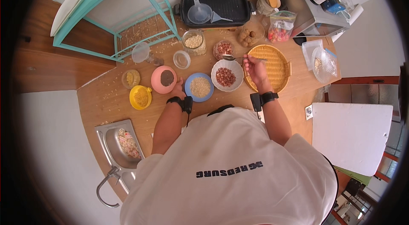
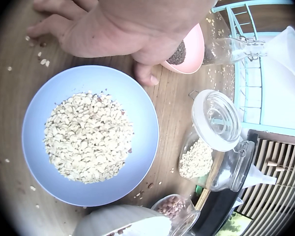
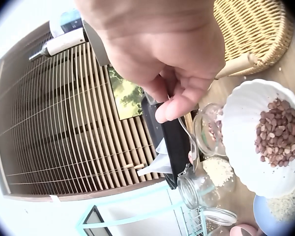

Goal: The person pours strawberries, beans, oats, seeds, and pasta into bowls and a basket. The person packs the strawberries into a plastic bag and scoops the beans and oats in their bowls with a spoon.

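yellow bowl (image 1: 140,97) left of pink bowl (image 1: 164,79) | wicker tray (image 1: 275,67) | sink (image 1: 111,140) | black griddle pan (image 1: 232,5)

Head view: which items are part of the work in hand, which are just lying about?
In hand:
right hand, fingers pinching a spoon
white bowl of peanuts under the spoon
peanut jar
left hand, resting on the table by the blue bowl of oats

Lying about:
wicker tray
black grill pan
yellow bowl
sink
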The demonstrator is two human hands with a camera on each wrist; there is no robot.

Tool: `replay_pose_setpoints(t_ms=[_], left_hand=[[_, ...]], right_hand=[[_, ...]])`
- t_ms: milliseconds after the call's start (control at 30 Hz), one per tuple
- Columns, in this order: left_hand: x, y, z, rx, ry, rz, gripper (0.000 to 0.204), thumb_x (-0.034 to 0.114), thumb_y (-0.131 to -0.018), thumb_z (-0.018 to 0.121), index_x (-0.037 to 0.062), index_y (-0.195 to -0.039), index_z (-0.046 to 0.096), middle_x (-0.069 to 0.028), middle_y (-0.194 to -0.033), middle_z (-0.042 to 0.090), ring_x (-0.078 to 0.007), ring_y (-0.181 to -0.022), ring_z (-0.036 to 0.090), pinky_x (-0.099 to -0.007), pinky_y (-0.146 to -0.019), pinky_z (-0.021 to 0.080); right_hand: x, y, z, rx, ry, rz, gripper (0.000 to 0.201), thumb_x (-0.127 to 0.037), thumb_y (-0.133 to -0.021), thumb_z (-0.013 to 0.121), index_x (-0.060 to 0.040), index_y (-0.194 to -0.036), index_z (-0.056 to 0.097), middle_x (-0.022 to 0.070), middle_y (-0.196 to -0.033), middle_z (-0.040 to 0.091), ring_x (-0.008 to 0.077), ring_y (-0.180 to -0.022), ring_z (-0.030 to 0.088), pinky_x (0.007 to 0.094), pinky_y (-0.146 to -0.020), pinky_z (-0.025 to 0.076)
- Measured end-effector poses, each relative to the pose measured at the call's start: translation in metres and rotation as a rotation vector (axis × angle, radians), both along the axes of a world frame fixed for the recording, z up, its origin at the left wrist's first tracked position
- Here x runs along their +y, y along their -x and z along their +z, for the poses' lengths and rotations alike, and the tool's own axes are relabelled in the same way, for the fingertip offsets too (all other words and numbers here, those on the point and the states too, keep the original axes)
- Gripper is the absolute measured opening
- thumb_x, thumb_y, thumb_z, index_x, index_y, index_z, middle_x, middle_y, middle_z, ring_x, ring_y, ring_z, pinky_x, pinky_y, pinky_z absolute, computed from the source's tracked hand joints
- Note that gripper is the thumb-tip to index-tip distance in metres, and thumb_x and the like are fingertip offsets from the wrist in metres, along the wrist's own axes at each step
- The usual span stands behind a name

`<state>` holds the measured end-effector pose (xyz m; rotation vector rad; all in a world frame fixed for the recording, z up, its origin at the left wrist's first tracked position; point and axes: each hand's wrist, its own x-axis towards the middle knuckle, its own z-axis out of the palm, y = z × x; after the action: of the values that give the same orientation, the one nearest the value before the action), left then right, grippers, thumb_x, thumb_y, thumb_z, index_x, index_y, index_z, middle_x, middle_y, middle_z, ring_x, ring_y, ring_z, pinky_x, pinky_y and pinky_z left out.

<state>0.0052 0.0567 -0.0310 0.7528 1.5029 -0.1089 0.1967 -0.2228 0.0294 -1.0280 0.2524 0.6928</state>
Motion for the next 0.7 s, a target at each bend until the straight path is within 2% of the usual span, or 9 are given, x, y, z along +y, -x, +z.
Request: replay_pose_setpoints(t_ms=[67,233,300,400,467,533,600,667,700], left_hand=[[-0.003,0.002,0.006,-0.04,-0.001,0.044,0.062,0.046,-0.087,0.065,0.0184,-0.138,0.043,-0.0094,-0.124,0.055,-0.0277,-0.091,0.059,-0.0493,-0.07,0.051],[0.008,0.005,-0.03,0.043,-0.119,-0.159,0.069,0.053,-0.085,0.064,0.0162,-0.14,0.042,-0.0109,-0.123,0.055,-0.0287,-0.089,0.058,-0.0492,-0.066,0.049],[0.009,0.002,-0.036,0.067,-0.084,-0.119,0.07,0.054,-0.084,0.064,0.0161,-0.139,0.043,-0.0111,-0.122,0.056,-0.0287,-0.087,0.059,-0.0493,-0.064,0.049],[0.008,0.001,-0.031,0.091,-0.046,-0.066,0.068,0.054,-0.083,0.065,0.016,-0.137,0.045,-0.0112,-0.119,0.057,-0.0289,-0.086,0.059,-0.0498,-0.065,0.05],[0.006,0.0,-0.023,0.091,-0.043,-0.055,0.066,0.053,-0.084,0.066,0.016,-0.135,0.047,-0.0111,-0.118,0.058,-0.029,-0.088,0.06,-0.0503,-0.066,0.05],[0.0,-0.003,-0.005,0.038,-0.008,0.023,0.053,0.046,-0.087,0.065,0.0126,-0.126,0.053,-0.0102,-0.116,0.06,-0.0287,-0.091,0.061,-0.0518,-0.07,0.052],[0.018,0.007,-0.057,-0.065,0.104,0.08,0.045,0.041,-0.089,0.063,0.0109,-0.122,0.055,-0.0097,-0.115,0.061,-0.028,-0.092,0.061,-0.0523,-0.072,0.052],[0.019,0.009,-0.057,-0.162,0.218,0.136,0.038,0.037,-0.092,0.06,0.0091,-0.118,0.057,-0.0092,-0.114,0.063,-0.0272,-0.093,0.062,-0.0528,-0.075,0.052],[0.007,0.003,-0.022,-0.113,0.16,0.133,0.034,0.034,-0.093,0.059,0.008,-0.116,0.058,-0.0089,-0.113,0.064,-0.0265,-0.095,0.062,-0.0522,-0.077,0.051]], right_hand=[[0.002,-0.001,0.01,-0.044,0.067,0.017,0.02,-0.015,-0.094,0.053,0.0011,-0.097,0.064,0.003,-0.074,0.062,0.0108,-0.06,0.055,0.0221,-0.053,0.044],[-0.002,0.004,0.013,-0.201,0.329,0.121,0.019,-0.016,-0.093,0.057,0.0012,-0.091,0.066,0.0034,-0.071,0.063,0.0103,-0.055,0.055,0.022,-0.05,0.044],[-0.005,0.008,0.005,-0.388,0.525,0.276,0.019,-0.017,-0.091,0.061,0.0015,-0.091,0.068,0.0045,-0.07,0.064,0.0102,-0.054,0.056,0.0223,-0.05,0.044],[-0.003,0.018,-0.003,-0.414,0.656,0.317,0.024,-0.019,-0.092,0.06,0.0012,-0.101,0.068,0.0045,-0.074,0.064,0.0093,-0.057,0.055,0.0227,-0.053,0.046],[-0.002,0.022,-0.007,-0.368,0.607,0.322,0.025,-0.02,-0.092,0.06,0.0006,-0.103,0.068,0.005,-0.076,0.065,0.0094,-0.057,0.055,0.0226,-0.053,0.046],[-0.003,0.025,-0.013,-0.324,0.558,0.328,0.026,-0.021,-0.093,0.059,0.0001,-0.105,0.068,0.0056,-0.078,0.065,0.0095,-0.057,0.055,0.0224,-0.053,0.046],[-0.003,0.026,-0.019,-0.288,0.521,0.248,0.023,-0.02,-0.092,0.06,0.0003,-0.098,0.069,0.0048,-0.073,0.065,0.0108,-0.055,0.056,0.0234,-0.05,0.045],[-0.005,0.024,-0.028,-0.234,0.457,0.181,0.022,-0.02,-0.093,0.059,0.0001,-0.097,0.069,0.0044,-0.072,0.064,0.0106,-0.055,0.055,0.0234,-0.05,0.044],[-0.007,0.025,-0.03,-0.181,0.397,0.113,0.022,-0.019,-0.093,0.058,-0.0001,-0.096,0.068,0.0039,-0.071,0.063,0.0103,-0.055,0.054,0.0234,-0.049,0.044]])
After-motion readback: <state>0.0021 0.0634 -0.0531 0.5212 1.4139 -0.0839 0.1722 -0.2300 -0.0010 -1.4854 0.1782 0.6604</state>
